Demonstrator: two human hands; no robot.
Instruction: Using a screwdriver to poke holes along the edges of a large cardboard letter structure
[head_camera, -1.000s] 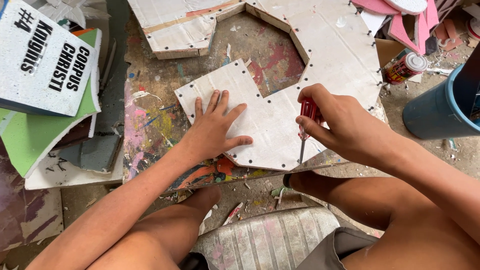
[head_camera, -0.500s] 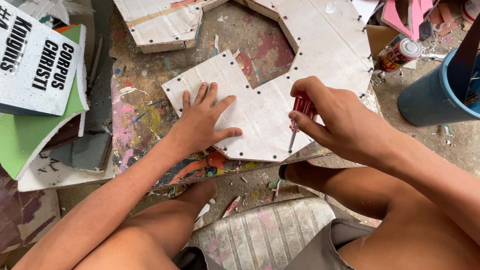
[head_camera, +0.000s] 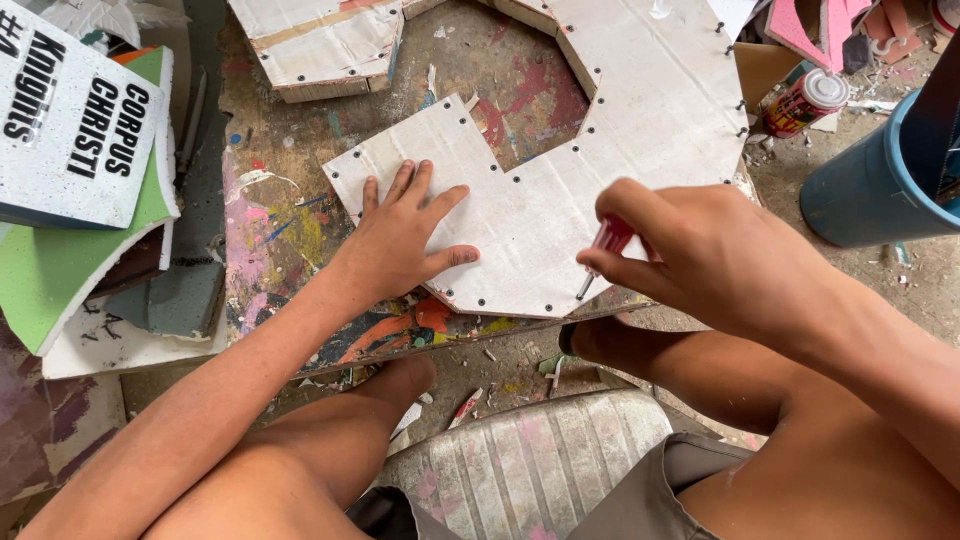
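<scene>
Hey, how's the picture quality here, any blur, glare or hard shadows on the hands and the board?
Head view: soft, even daylight, no glare; the white board stays sharp, with only faint shadow under the left hand. The right hand, nearer the lens, looks slightly soft, as does its red screwdriver. Wide-angle stretch shows at the edges.

Matt white cardboard panel (head_camera: 540, 215), paint-smeared board (head_camera: 270, 230)
</scene>
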